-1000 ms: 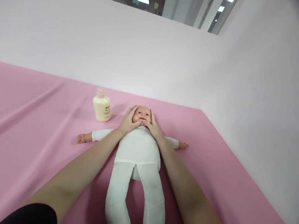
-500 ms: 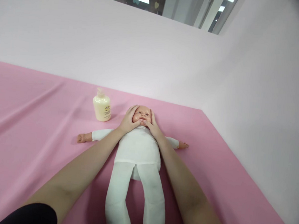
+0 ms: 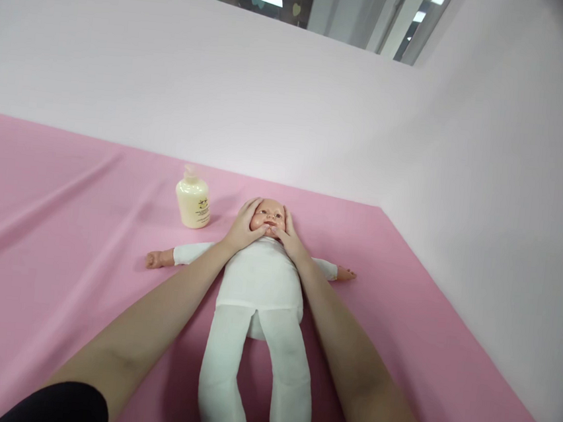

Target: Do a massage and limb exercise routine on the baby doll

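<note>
A baby doll (image 3: 262,279) with a cloth body lies on its back, head away from me, arms stretched out to both sides. My left hand (image 3: 243,230) cups the left side of its head, fingers wrapped along the cheek and temple. On the opposite side my right hand (image 3: 291,238) holds the head the same way. Both thumbs rest on the doll's chin, just below its mouth, with the tips close together. The outer fingers are partly hidden behind the head. My forearms pass over the doll's upper arms.
A cream-coloured pump bottle (image 3: 193,202) stands left of the doll's head. Under everything lies a pink cloth (image 3: 86,219) with creases at the left. White walls (image 3: 213,92) rise behind and at the right, with a window strip (image 3: 302,1) above.
</note>
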Tool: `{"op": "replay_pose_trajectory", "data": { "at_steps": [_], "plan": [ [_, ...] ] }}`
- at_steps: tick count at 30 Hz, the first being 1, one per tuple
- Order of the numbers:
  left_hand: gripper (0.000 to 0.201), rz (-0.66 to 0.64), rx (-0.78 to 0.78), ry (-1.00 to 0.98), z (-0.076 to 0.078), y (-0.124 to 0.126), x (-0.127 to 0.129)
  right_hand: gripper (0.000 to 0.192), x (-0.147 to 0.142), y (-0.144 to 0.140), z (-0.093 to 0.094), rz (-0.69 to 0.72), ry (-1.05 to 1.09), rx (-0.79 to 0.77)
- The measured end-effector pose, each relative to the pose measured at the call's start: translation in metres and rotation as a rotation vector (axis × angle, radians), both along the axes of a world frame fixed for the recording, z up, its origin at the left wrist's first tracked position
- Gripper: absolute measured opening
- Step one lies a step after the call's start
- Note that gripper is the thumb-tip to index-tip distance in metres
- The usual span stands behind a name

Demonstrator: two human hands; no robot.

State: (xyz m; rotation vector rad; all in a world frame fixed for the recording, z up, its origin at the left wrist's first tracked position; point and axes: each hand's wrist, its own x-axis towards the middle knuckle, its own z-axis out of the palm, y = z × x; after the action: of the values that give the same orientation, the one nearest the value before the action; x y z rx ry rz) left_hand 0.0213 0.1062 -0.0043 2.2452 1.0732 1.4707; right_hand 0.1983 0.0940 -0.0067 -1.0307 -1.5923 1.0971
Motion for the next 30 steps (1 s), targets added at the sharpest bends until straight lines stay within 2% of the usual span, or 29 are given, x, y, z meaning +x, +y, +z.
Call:
{"op": "replay_pose_trajectory", "data": {
  "at_steps": [7, 11, 17, 23, 30],
  "plan": [
    [0.069, -0.023, -0.036, -0.016, 0.0, 0.0, -0.001, 0.097, -0.002, -0.001, 0.0, -0.024, -0.019, 0.005],
    [0.076, -0.027, -0.052, -0.023, -0.002, 0.002, -0.001, 0.099, -0.003, -0.004, 0.002, -0.031, -0.03, -0.009],
    [0.063, -0.039, -0.023, -0.025, -0.003, 0.004, -0.001, 0.09, -0.003, -0.007, 0.006, -0.057, -0.051, -0.007],
    [0.06, -0.043, -0.016, -0.043, -0.003, 0.004, -0.001, 0.082, -0.002, -0.009, 0.008, -0.07, -0.054, -0.023],
    [0.057, -0.032, -0.039, -0.138, -0.003, 0.003, 0.001, 0.076, -0.004, 0.001, -0.001, -0.086, 0.018, 0.009]
  ]
}}
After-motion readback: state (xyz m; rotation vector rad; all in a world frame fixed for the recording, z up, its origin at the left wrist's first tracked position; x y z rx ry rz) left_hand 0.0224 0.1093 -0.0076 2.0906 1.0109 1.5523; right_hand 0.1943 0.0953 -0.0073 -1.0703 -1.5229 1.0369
